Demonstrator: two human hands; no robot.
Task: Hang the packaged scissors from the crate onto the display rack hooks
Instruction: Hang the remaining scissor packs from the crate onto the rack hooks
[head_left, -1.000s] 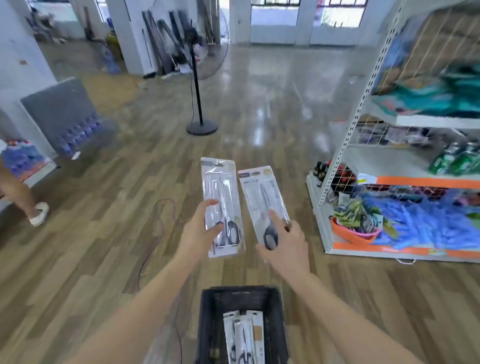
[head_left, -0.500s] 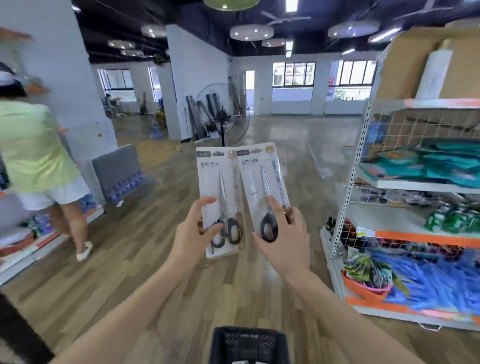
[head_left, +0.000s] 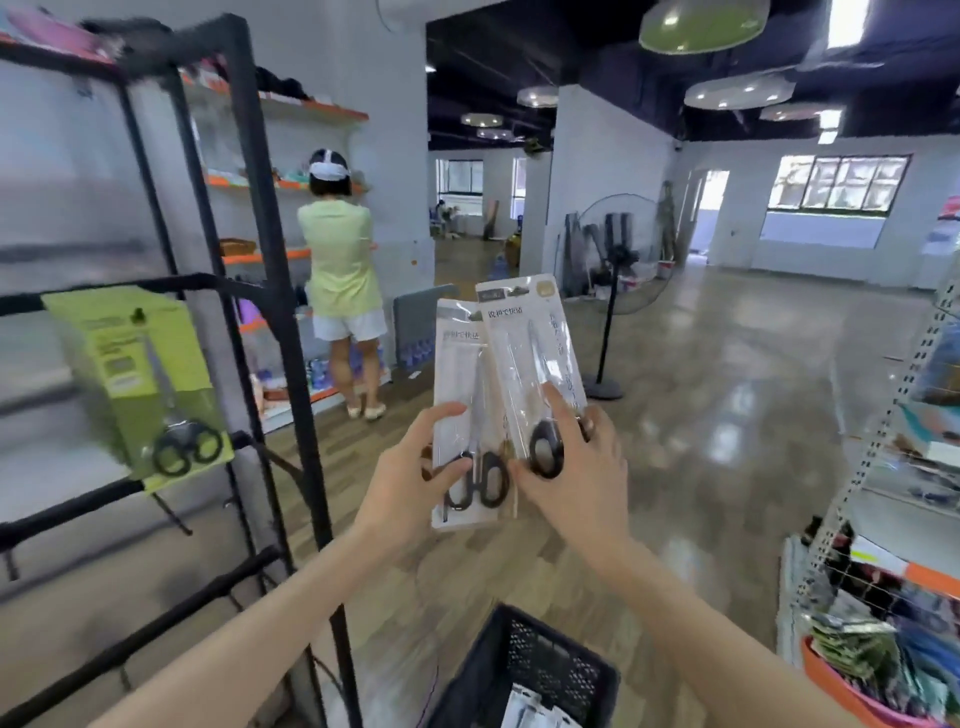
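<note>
My left hand (head_left: 410, 478) grips a white pack of black-handled scissors (head_left: 462, 374) by its lower left edge. My right hand (head_left: 576, 467) holds a second white scissors pack (head_left: 524, 338), which overlaps the first on the right. Both packs stand upright at chest height. The black display rack (head_left: 270, 260) stands to the left, with one green scissors pack (head_left: 135, 374) hanging on a hook. Bare black hooks (head_left: 174, 517) stick out below it. The black crate (head_left: 524, 670) sits on the floor below my arms, with more white packs (head_left: 530, 714) inside.
A person in a light green top (head_left: 340, 270) stands at wall shelves behind the rack. A pedestal fan (head_left: 613, 306) stands mid-floor. A white wire shelf unit (head_left: 883, 519) with goods and an orange basket (head_left: 852, 691) is at the right. Open wooden floor lies ahead.
My view has swung left and up, bringing the black rack and its green pack into sight. Both hands keep their packs, which have drawn together and now overlap.
</note>
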